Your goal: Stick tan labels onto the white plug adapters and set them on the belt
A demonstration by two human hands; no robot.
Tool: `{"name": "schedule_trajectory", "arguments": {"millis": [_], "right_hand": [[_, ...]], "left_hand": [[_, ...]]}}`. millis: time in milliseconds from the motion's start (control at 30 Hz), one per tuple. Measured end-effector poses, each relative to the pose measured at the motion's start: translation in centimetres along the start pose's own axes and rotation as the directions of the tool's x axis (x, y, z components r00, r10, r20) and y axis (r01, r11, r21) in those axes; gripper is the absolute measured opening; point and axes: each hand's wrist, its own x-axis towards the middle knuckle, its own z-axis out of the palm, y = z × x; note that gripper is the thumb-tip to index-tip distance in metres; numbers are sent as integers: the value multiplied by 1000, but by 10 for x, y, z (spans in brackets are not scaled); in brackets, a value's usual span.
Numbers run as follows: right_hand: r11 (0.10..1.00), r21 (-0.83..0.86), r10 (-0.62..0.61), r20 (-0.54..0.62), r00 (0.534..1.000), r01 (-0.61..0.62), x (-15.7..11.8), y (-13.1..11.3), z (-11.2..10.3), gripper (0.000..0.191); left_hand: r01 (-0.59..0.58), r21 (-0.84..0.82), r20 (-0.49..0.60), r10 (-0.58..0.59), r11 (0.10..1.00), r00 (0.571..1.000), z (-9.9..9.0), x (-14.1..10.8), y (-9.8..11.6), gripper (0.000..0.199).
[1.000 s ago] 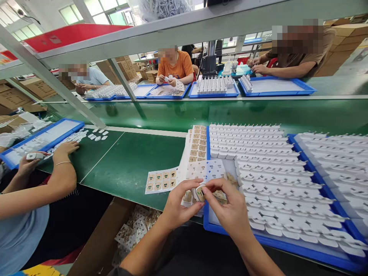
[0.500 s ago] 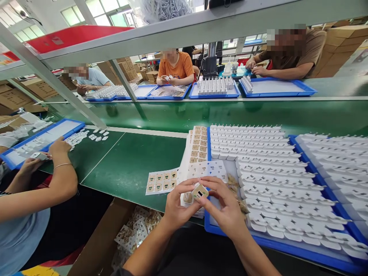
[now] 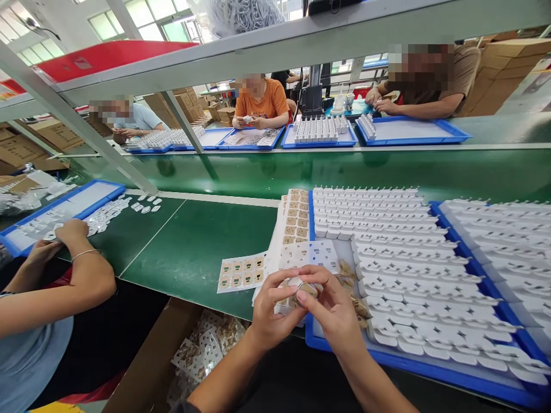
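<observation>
Between my fingers is a small white block (image 3: 308,289) with a tan face, tilted and partly covered by the fingertips. My left hand (image 3: 275,304) grips its left side, and my right hand (image 3: 333,301) grips it from the right with thumb and fingers. Under and behind the hands lie white sheets (image 3: 286,256) with small cutouts. A sheet of tan stickers (image 3: 241,272) rests on the green table to the left. Right of the hands, a blue tray (image 3: 413,367) holds several rows of white blocks (image 3: 400,275), with crumpled tan scraps (image 3: 359,307) at its left side.
Another blue tray (image 3: 467,252) of white parts stands at the far right. A co-worker's arm (image 3: 86,275) is at the left, by a third tray (image 3: 105,189). A cardboard box (image 3: 146,350) of scrap sheets sits below the table edge. A metal shelf (image 3: 241,54) crosses above.
The white block has turned between my fingers, and its tan face with the dark slot no longer faces the camera. The co-worker's hand at the left has moved left and down.
</observation>
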Motion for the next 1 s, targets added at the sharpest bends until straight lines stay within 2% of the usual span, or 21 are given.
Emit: {"name": "schedule_trajectory", "arguments": {"millis": [67,233,467,733,833,900,1000], "right_hand": [[999,45,11,-9,1000,-11,1,-1,0,5],[997,72,23,0,1000,-23,2,-4,-2,8],[995,95,-16,-22,1000,18,3,-7,1,4],[990,138,0,0,1000,0,1,-5,0,10],[989,135,49,49,998,-56,2,-4,-7,15],[991,100,76,93,993,-85,4,-4,-11,18],[994,31,99,145,984,-105,4,-4,-15,23]], "left_hand": [[-25,9,11,25,1000,1000,-1,0,1,49],[-64,41,19,63,997,998,0,2,2,48],[-164,100,29,162,981,986,0,8,6,46],[-174,99,37,171,980,985,-2,6,5,51],[-111,28,14,110,993,994,-1,3,2,51],[-7,-48,-8,6,999,1000,0,0,0,47],[150,-140,-38,-157,979,987,2,-4,-2,43]]}}
